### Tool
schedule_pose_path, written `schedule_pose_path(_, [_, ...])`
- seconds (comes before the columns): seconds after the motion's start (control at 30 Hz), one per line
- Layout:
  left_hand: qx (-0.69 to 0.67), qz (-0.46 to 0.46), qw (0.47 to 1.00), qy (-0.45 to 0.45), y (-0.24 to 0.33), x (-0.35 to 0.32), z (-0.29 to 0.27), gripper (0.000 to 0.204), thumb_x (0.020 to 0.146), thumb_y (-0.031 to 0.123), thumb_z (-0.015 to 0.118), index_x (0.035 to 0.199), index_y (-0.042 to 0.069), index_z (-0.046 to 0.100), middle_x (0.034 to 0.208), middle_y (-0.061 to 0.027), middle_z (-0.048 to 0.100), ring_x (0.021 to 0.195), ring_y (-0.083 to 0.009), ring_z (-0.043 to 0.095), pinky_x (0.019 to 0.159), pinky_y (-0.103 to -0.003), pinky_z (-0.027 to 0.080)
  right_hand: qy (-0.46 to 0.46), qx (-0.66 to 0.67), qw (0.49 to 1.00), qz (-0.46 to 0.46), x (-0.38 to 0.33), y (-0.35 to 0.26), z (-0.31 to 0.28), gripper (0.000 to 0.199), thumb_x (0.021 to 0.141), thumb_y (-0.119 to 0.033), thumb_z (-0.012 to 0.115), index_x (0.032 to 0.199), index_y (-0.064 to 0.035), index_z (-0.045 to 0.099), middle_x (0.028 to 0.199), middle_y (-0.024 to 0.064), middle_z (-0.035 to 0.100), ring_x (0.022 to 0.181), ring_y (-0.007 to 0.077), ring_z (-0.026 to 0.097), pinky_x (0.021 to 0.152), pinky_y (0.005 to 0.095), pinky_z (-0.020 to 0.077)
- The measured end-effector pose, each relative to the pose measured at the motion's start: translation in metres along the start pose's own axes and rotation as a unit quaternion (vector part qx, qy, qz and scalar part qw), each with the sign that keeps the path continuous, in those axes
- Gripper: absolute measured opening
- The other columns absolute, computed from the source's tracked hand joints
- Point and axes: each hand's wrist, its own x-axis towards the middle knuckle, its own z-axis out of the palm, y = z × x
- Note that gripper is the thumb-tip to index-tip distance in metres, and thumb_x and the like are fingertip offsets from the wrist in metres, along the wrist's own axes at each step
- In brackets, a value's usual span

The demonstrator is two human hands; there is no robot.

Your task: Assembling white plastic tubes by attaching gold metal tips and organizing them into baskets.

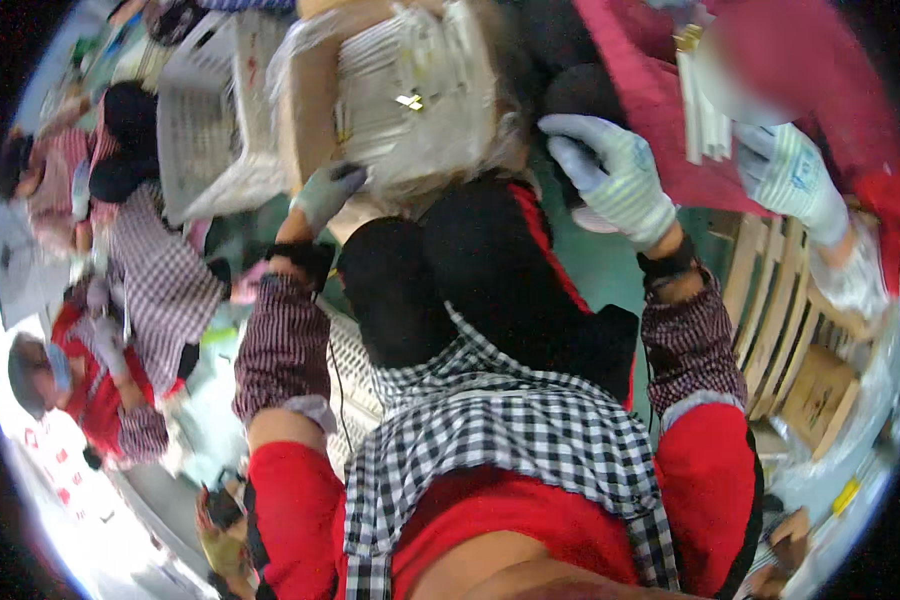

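Right hand, gloved: fingers parted and loosely bent, nothing visibly held, raised right of the carton; left hand, gloved, at the carton's near-left corner, hold and contact not determinable. Carton, ahead of the knees: plastic-lined, containing slender white pieces. Co-worker's glove, far right: striped, blue printing, beside white strips.
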Motion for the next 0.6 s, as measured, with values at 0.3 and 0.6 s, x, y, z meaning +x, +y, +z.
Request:
schedule_pose_path(0.3, [0.170,0.016,0.985,-0.039,-0.004,0.060,-0.021,0.053,0.084,0.035,0.058,0.125,0.001,0.051,0.118,-0.0221,0.058,0.110,-0.0350,0.056,0.095,-0.038,0.043,-0.119,-0.050,0.992,-0.011,0.011,-0.017,0.044,0.023,0.085,-0.019,0.058,0.103,-0.0072,0.063,0.088,0.0140,0.064,0.080,0.0315,0.062,0.069,0.0369,0.0497])
schedule_pose_path(0.6, [0.342,0.002,0.910,-0.234,-0.023,0.151,-0.063,0.039,0.090,0.035,0.049,0.101,0.002,0.065,0.102,-0.0183,0.065,0.096,-0.0361,0.062,0.083,-0.039,0.046,-0.147,-0.038,0.988,0.036,0.045,-0.041,0.081,0.023,0.080,-0.013,0.062,0.103,-0.0079,0.063,0.085,0.0130,0.064,0.077,0.0306,0.063,0.066,0.0367,0.0498])
